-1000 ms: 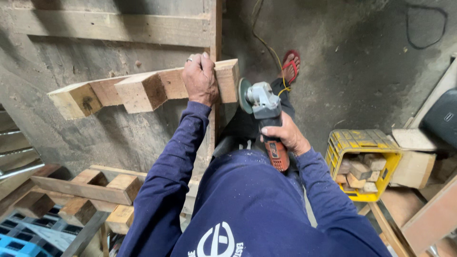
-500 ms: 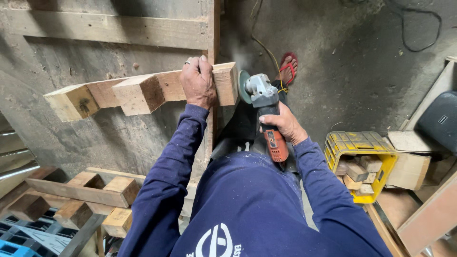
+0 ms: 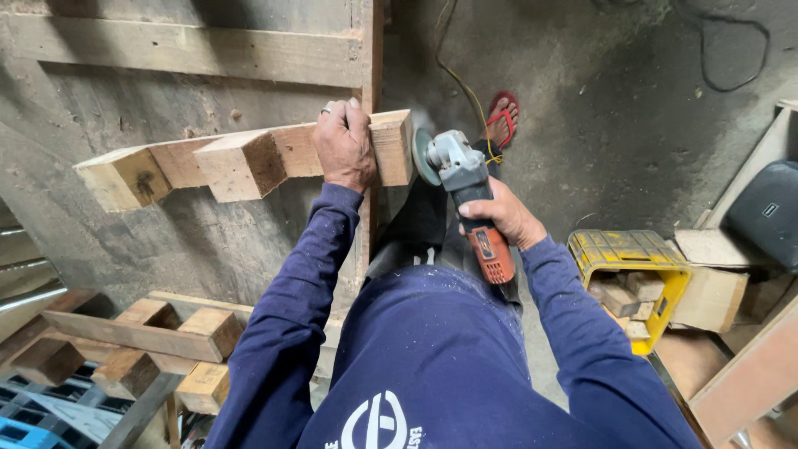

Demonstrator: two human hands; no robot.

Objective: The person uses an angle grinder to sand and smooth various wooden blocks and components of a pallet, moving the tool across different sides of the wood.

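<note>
A wooden block assembly is being gripped near its right end by left hand fingers, while an angle grinder, clasped in the right hand, is grinding that end; a kickback could be dragging the disc toward those fingers.

A rough, pale sawn wooden piece lay on a worn, matt timber bench. The angle grinder had a dull grey metal head and orange plastic grip. At four o'clock, a scuffed yellow plastic crate held rough wood offcuts.
</note>
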